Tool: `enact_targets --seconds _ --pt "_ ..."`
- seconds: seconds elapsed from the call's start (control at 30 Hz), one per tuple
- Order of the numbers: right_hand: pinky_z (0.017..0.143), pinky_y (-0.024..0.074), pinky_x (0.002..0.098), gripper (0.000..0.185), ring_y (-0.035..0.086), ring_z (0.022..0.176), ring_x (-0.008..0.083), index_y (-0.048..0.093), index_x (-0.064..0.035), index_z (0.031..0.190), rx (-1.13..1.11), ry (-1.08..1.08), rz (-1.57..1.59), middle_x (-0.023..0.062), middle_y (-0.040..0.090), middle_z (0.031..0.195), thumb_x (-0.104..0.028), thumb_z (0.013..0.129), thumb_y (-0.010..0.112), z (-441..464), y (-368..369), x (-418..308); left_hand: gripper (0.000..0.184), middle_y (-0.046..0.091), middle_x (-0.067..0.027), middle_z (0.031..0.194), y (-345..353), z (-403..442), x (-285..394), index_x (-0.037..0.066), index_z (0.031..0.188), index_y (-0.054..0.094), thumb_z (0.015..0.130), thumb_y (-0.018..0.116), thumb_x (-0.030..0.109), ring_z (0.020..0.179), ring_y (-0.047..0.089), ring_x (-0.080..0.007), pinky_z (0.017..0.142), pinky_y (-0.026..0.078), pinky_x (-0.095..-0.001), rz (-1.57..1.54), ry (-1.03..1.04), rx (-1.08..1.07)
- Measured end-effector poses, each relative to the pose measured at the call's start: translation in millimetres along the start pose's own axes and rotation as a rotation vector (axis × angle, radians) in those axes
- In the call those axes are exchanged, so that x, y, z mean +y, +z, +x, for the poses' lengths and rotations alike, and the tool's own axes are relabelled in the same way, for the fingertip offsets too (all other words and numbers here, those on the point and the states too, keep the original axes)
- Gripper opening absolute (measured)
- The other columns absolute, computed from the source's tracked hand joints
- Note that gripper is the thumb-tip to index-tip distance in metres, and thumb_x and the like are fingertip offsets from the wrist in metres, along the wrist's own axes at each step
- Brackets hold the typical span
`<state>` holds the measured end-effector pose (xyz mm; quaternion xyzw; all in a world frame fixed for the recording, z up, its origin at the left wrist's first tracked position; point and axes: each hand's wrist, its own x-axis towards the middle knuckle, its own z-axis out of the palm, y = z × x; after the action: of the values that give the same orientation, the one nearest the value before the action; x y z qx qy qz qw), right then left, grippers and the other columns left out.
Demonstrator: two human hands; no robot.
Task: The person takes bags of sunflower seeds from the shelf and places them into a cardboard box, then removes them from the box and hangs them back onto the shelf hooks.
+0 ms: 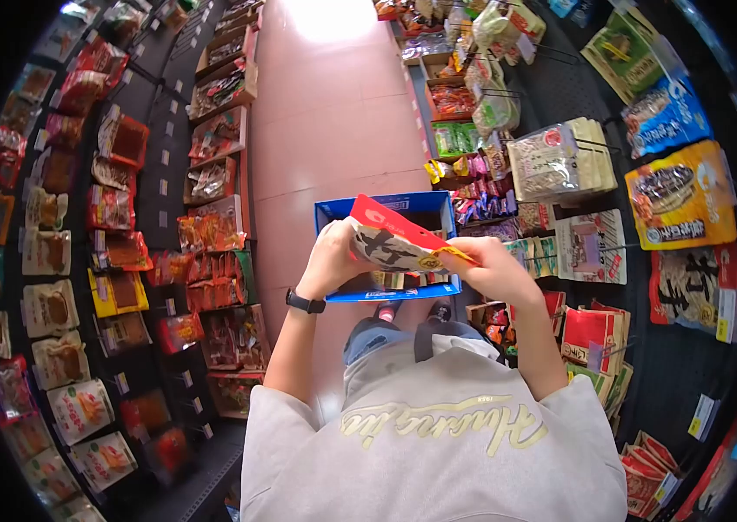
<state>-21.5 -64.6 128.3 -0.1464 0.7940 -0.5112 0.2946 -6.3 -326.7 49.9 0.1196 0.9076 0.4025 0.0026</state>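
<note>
- Red-and-white snack pouch (393,248) w/ bold black characters: mid-frame, tilted, held up over the blue box (340,208).
- L hand (329,259): pinching pouch's left end, fingers curled round the edge; dark wristwatch (306,302) on that wrist.
- R hand (497,268): pinching right end; exact thumb/finger placement partly hidden, can't tell.
- Blue box: centre of frame, open top, a few pkgs (399,280) along its near side; its support isn't visible.
- Risk: film looks slick & floppy, so if one pinch loosens, pouch prob. swings down, drops into box, or misses the rim & hits the floor (325,130).
- Risk: hard tug btwn both hands could crease or split a seal, b/c grip's on the ends.
- Risk: R elbow's near the red pkgs (593,335) at lower right; a wide turn might knock some loose.
- Risk: lookalike pouch (690,291) hangs far right of frame; easy mix-up if only colours get checked.
</note>
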Motion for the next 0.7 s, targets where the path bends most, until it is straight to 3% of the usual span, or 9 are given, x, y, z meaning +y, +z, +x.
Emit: enact_targets --seconds 0.17,0.2,0.3,0.33,0.37,0.43,0.5,0.6,0.7 --pt "0.058 0.0436 0.0351 0.017 0.057 0.061 0.0294 0.062 -0.003 0.096 0.096 -0.033 -0.128 0.0198 0.059 0.073 -0.015 0.087 0.053 50.6 58.5 30.4 0.048 0.057 -0.0121 0.096 18.6 -10.6 -71.1 0.004 0.093 0.054 0.056 0.081 0.017 0.09 0.053 -0.0318 0.084 0.042 -0.0391 0.085 -0.095 0.066" --pt "0.06 0.0443 0.0372 0.019 0.059 0.066 0.0337 0.062 -0.0043 0.099 0.121 -0.024 -0.13 0.0205 0.06 0.076 -0.015 0.087 0.053 61.5 72.9 47.6 0.062 0.054 -0.0145 0.111 29.2 -15.4 -96.8 0.005 0.113 0.049 0.06 0.078 0.015 0.102 0.051 -0.0329 0.089 0.041 -0.0399 0.079 -0.172 0.007" --pt "0.059 0.0464 0.036 0.023 0.061 0.062 0.0252 0.061 -0.003 0.101 0.18 0.129 0.049 0.0175 0.06 0.069 -0.02 0.09 0.051 84.5 117.7 92.9 0.086 0.046 -0.0172 0.126 62.0 -27.4 -119.7 0.008 0.136 0.03 0.063 0.076 0.013 0.114 0.045 -0.0339 0.098 0.036 -0.0411 0.183 -0.239 0.252" --pt "0.054 0.0472 0.0327 0.027 0.061 0.063 0.0163 0.061 -0.001 0.101 0.202 0.231 0.228 0.0112 0.059 0.063 -0.023 0.092 0.049 90.1 131.9 108.1 0.101 0.039 -0.0183 0.134 71.3 -32.1 -121.5 0.009 0.144 0.01 0.065 0.074 0.012 0.122 0.039 -0.0343 0.104 0.031 -0.0424 0.105 -0.377 0.198" --pt "0.067 0.0554 0.0306 0.032 0.062 0.077 0.0159 0.056 0.0009 0.111 0.119 0.302 0.26 0.0095 0.064 0.091 -0.025 0.095 0.047 96.8 141.6 131.0 0.088 0.041 -0.0176 0.133 81.4 -36.0 -123.1 0.006 0.141 0.02 0.07 0.071 0.011 0.122 0.04 -0.0333 0.104 0.03 -0.0437 0.077 -0.422 0.208" --pt "0.068 0.0561 0.0312 0.032 0.062 0.081 0.0174 0.054 -0.0004 0.115 0.192 0.373 0.392 0.0093 0.061 0.097 -0.025 0.096 0.046 100.4 165.7 148.8 0.072 0.044 -0.0176 0.131 97.8 -41.2 -121.3 0.004 0.137 0.031 0.074 0.066 0.012 0.121 0.041 -0.0324 0.104 0.031 -0.0415 0.167 -0.36 0.16" --pt "0.063 0.0556 0.0303 0.032 0.063 0.075 0.0161 0.055 0.0018 0.109 0.286 0.382 0.571 0.0103 0.063 0.087 -0.025 0.095 0.045 106.2 197.4 184.6 0.055 0.048 -0.02 0.127 119.7 -45.2 -121.5 0.002 0.13 0.041 0.081 0.061 0.015 0.118 0.045 -0.0337 0.101 0.035 -0.0373 -0.226 -0.413 0.192" --pt "0.067 0.0509 0.0346 0.029 0.065 0.077 0.0211 0.058 0.0025 0.103 0.252 0.45 0.473 0.0139 0.065 0.082 -0.022 0.093 0.046 112.6 221.5 207.7 0.055 0.046 -0.0246 0.127 148.4 -50.0 -122.8 0.001 0.132 0.039 0.088 0.056 0.027 0.119 0.045 -0.0347 0.1 0.036 -0.0384 -0.44 -0.544 0.139" --pt "0.069 0.0517 0.0342 0.018 0.062 0.072 0.0177 0.061 0.0002 0.093 0.048 0.464 0.087 0.0092 0.063 0.076 -0.015 0.086 0.054 119.9 218.9 213.9 0.062 0.045 -0.0257 0.127 171.7 -52.5 -138.9 0.002 0.133 0.038 0.086 0.057 0.038 0.119 0.045 -0.0355 0.1 0.036 -0.0395 -0.409 -0.602 0.141"
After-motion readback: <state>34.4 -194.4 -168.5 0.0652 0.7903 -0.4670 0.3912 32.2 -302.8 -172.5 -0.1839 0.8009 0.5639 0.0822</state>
